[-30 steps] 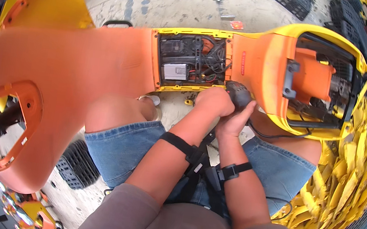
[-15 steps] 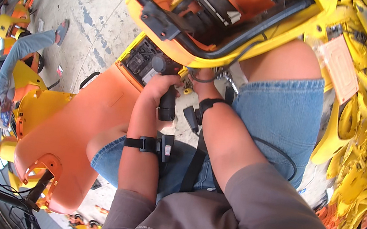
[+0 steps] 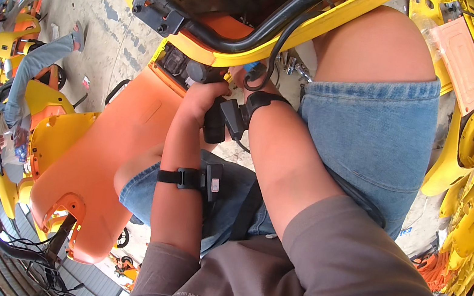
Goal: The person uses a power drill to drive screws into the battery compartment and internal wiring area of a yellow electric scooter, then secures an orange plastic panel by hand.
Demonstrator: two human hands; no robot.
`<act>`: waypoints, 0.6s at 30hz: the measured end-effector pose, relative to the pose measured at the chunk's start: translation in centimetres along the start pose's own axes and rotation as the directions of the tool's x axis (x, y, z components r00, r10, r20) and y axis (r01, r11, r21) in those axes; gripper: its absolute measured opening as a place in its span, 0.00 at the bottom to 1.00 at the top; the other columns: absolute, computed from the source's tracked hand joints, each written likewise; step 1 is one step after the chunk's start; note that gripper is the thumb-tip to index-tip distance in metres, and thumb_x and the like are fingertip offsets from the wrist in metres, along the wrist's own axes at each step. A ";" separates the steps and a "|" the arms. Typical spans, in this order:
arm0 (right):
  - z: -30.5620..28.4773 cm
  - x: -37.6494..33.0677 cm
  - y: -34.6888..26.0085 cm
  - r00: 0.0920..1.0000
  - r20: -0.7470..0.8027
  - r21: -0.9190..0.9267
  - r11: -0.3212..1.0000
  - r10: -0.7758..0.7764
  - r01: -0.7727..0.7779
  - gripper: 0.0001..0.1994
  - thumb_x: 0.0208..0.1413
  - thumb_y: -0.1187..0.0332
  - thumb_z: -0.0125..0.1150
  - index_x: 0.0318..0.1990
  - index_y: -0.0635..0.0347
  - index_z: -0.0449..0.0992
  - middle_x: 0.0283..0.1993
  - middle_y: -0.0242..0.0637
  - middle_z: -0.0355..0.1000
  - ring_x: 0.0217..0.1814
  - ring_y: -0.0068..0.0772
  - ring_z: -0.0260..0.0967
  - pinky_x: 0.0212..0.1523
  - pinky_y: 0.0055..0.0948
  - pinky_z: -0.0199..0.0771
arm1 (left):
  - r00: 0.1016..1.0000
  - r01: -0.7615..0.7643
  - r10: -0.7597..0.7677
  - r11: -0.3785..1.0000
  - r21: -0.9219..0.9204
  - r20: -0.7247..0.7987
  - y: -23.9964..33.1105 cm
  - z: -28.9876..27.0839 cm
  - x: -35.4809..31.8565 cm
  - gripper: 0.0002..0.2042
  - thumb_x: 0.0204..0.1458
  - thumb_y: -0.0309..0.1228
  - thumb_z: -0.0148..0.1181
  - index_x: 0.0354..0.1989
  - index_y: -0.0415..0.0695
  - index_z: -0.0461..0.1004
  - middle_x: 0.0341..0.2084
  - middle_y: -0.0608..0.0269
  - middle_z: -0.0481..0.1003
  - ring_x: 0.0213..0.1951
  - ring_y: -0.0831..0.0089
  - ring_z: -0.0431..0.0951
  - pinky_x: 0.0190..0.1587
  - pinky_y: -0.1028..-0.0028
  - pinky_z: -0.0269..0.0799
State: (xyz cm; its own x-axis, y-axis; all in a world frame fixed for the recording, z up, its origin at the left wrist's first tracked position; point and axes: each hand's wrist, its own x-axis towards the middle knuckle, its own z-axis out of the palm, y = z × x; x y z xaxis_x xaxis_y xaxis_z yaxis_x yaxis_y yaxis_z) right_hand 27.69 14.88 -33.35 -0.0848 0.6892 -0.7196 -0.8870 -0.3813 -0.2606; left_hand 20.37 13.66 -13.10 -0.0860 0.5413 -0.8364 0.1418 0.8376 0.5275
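My left hand (image 3: pixel 202 99) is closed round the grip of a black cordless drill (image 3: pixel 215 123), whose rounded motor end (image 3: pixel 199 72) sticks out above the fist. Close to the drill's front, my right hand (image 3: pixel 240 76) reaches under the rim of a yellow shell (image 3: pixel 235 59). Its fingers are mostly hidden there, by a small blue piece (image 3: pixel 251 67) and a looping black cable (image 3: pixel 274 62). Both hands work beside an open compartment with black parts (image 3: pixel 173 60), at the upper end of a long orange scooter body panel (image 3: pixel 123 131).
A black tube frame (image 3: pixel 217 36) runs inside the yellow shell, right above my hands. Shiny metal sockets (image 3: pixel 295 66) lie near my right leg. Yellow panels (image 3: pixel 472 214) are heaped at the right, with a pale orange plate (image 3: pixel 461 65) on them. Another person (image 3: pixel 0 134) is at the far left.
My right forearm has shifted left and up, closer to the drill. The yellow shell sits further left and higher in view, as the view itself has moved. My left hand keeps its grip.
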 end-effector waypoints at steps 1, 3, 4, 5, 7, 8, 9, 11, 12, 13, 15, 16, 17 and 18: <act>0.2 0.0 -0.2 1.000 -0.004 0.012 1.000 0.016 -0.016 0.16 0.62 0.49 0.55 0.45 0.50 0.74 0.39 0.32 0.73 0.38 0.35 0.72 0.40 0.33 0.74 | 1.000 0.020 -0.020 1.000 -0.004 -0.019 0.2 -0.1 0.0 0.13 0.41 0.29 0.66 0.36 0.38 0.77 0.27 0.62 0.76 0.27 0.69 0.76 0.31 0.69 0.73; 0.2 -0.4 -0.4 0.999 -0.012 0.025 0.999 0.043 -0.043 0.16 0.62 0.50 0.54 0.45 0.50 0.74 0.40 0.33 0.73 0.39 0.35 0.72 0.41 0.34 0.74 | 0.999 0.030 -0.031 0.999 -0.033 -0.035 0.2 0.1 -0.3 0.13 0.41 0.30 0.65 0.36 0.38 0.77 0.27 0.62 0.76 0.26 0.69 0.75 0.31 0.70 0.72; 0.2 -0.6 -0.6 0.999 -0.016 0.029 0.998 0.051 -0.051 0.16 0.62 0.50 0.54 0.46 0.50 0.74 0.40 0.33 0.73 0.40 0.35 0.72 0.42 0.34 0.74 | 0.999 0.033 -0.035 0.998 -0.046 -0.039 0.3 0.2 -0.4 0.13 0.41 0.30 0.65 0.36 0.38 0.77 0.27 0.62 0.76 0.26 0.69 0.75 0.31 0.70 0.72; 0.0 -0.8 -0.7 0.998 -0.018 0.033 0.998 0.060 -0.060 0.16 0.62 0.50 0.54 0.46 0.51 0.73 0.41 0.33 0.73 0.40 0.35 0.72 0.42 0.34 0.74 | 0.999 0.018 -0.018 1.000 -0.018 -0.037 0.1 0.1 -0.1 0.13 0.42 0.30 0.65 0.36 0.38 0.77 0.27 0.62 0.76 0.26 0.69 0.75 0.31 0.70 0.72; 0.1 -1.0 -0.8 0.997 -0.020 0.043 0.996 0.078 -0.077 0.16 0.63 0.51 0.53 0.46 0.51 0.73 0.42 0.33 0.73 0.42 0.35 0.72 0.43 0.34 0.74 | 0.999 -0.012 0.013 0.999 0.037 -0.034 -0.8 -0.2 0.7 0.13 0.42 0.30 0.65 0.36 0.37 0.77 0.27 0.62 0.76 0.26 0.70 0.75 0.31 0.70 0.72; -0.1 -1.1 -0.7 0.996 -0.025 0.044 0.996 0.083 -0.082 0.16 0.63 0.51 0.53 0.47 0.51 0.73 0.42 0.33 0.73 0.42 0.35 0.72 0.44 0.34 0.74 | 0.999 -0.043 0.043 0.999 0.022 -0.025 -0.7 0.2 0.1 0.13 0.42 0.30 0.65 0.36 0.37 0.77 0.27 0.62 0.76 0.26 0.70 0.75 0.31 0.70 0.71; -0.1 -0.9 -0.7 0.996 -0.025 0.044 0.996 0.084 -0.083 0.16 0.63 0.52 0.52 0.47 0.52 0.73 0.43 0.33 0.73 0.43 0.35 0.72 0.44 0.34 0.74 | 0.998 -0.061 0.061 0.998 0.029 -0.015 -0.7 0.2 0.3 0.13 0.42 0.30 0.65 0.36 0.37 0.78 0.27 0.62 0.76 0.26 0.70 0.75 0.31 0.70 0.71; 0.2 -0.3 -0.6 0.996 -0.018 0.048 0.995 0.089 -0.088 0.16 0.64 0.52 0.52 0.47 0.52 0.73 0.44 0.34 0.73 0.44 0.35 0.72 0.45 0.34 0.74 | 0.995 -0.098 0.098 0.994 0.040 0.003 -0.8 0.1 0.7 0.12 0.42 0.30 0.65 0.35 0.37 0.78 0.27 0.62 0.76 0.26 0.70 0.75 0.31 0.71 0.71; 0.2 -0.3 -0.4 0.996 -0.019 0.048 0.995 0.091 -0.090 0.16 0.64 0.53 0.51 0.48 0.52 0.73 0.44 0.34 0.73 0.45 0.35 0.71 0.46 0.35 0.74 | 0.995 -0.097 0.097 0.994 0.055 0.003 -0.7 0.2 0.6 0.12 0.42 0.30 0.65 0.35 0.37 0.79 0.27 0.62 0.76 0.27 0.70 0.76 0.31 0.71 0.71; 0.1 -0.3 -0.2 0.996 -0.019 0.044 0.995 0.090 -0.089 0.16 0.64 0.53 0.51 0.48 0.53 0.73 0.45 0.34 0.73 0.45 0.35 0.71 0.46 0.35 0.74 | 0.995 -0.097 0.097 0.993 0.069 0.004 -0.6 0.2 0.4 0.12 0.43 0.30 0.65 0.35 0.37 0.79 0.27 0.61 0.77 0.27 0.70 0.76 0.31 0.71 0.71; 0.0 -0.4 -0.1 0.994 -0.021 0.047 0.993 0.111 -0.110 0.15 0.64 0.54 0.50 0.48 0.53 0.73 0.46 0.34 0.74 0.47 0.35 0.71 0.47 0.35 0.74 | 0.997 -0.076 0.076 0.996 0.054 0.002 -0.4 0.2 -0.1 0.12 0.43 0.31 0.64 0.34 0.37 0.79 0.27 0.61 0.77 0.27 0.70 0.76 0.31 0.71 0.71; -0.3 -0.7 0.0 0.992 -0.027 0.044 0.992 0.121 -0.120 0.15 0.64 0.54 0.50 0.49 0.53 0.73 0.46 0.34 0.74 0.47 0.35 0.71 0.48 0.35 0.74 | 0.998 -0.056 0.056 0.998 0.024 0.001 -0.4 0.4 -0.3 0.12 0.43 0.32 0.64 0.33 0.37 0.79 0.27 0.60 0.77 0.27 0.70 0.77 0.31 0.72 0.72; -0.5 -1.0 0.1 0.992 -0.030 0.037 0.992 0.125 -0.124 0.15 0.65 0.54 0.50 0.49 0.53 0.73 0.47 0.35 0.74 0.48 0.35 0.71 0.48 0.35 0.74 | 0.999 -0.035 0.035 0.999 -0.007 0.000 -0.3 0.4 -0.4 0.12 0.44 0.32 0.64 0.33 0.37 0.79 0.27 0.60 0.77 0.27 0.69 0.77 0.31 0.72 0.72; -0.4 -1.0 0.1 0.991 -0.029 0.038 0.991 0.131 -0.130 0.15 0.65 0.54 0.49 0.49 0.54 0.73 0.47 0.35 0.74 0.49 0.35 0.71 0.48 0.35 0.74 | 1.000 -0.015 0.015 1.000 -0.007 -0.002 -0.2 0.2 -0.5 0.12 0.44 0.32 0.64 0.34 0.36 0.79 0.28 0.60 0.78 0.27 0.69 0.77 0.31 0.71 0.73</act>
State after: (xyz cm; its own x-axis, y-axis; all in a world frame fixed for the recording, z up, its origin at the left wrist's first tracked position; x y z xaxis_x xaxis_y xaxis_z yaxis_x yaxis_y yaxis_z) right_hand 27.83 13.93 -32.95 -0.1872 0.6152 -0.7658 -0.8850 -0.4439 -0.1404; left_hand 20.55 13.18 -12.82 -0.0861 0.5536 -0.8283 0.1366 0.8301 0.5406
